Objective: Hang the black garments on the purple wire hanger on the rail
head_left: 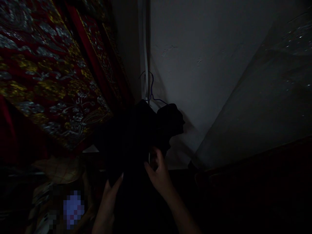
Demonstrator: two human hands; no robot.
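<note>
A black garment [136, 139] hangs on a thin wire hanger [152, 85], whose hook is at a pale vertical strap [146, 58] against the wall. My left hand [110, 191] is closed on the garment's left side, thumb in front and the other fingers mostly hidden behind the cloth. On the right edge of the garment is my right hand [159, 172], its thumb lying on the cloth and its forefinger curled round above. Darkness hides the garment's folds and the cloth within the right hand's grip.
Red cloth [48, 71] with gold and silver sequin patterns hangs at the left. Behind is a pale wall [195, 65]. A translucent sheet [263, 91] slants across the right. A blurred-out bluish patch [73, 208] and a checked cloth item [62, 169] lie lower left.
</note>
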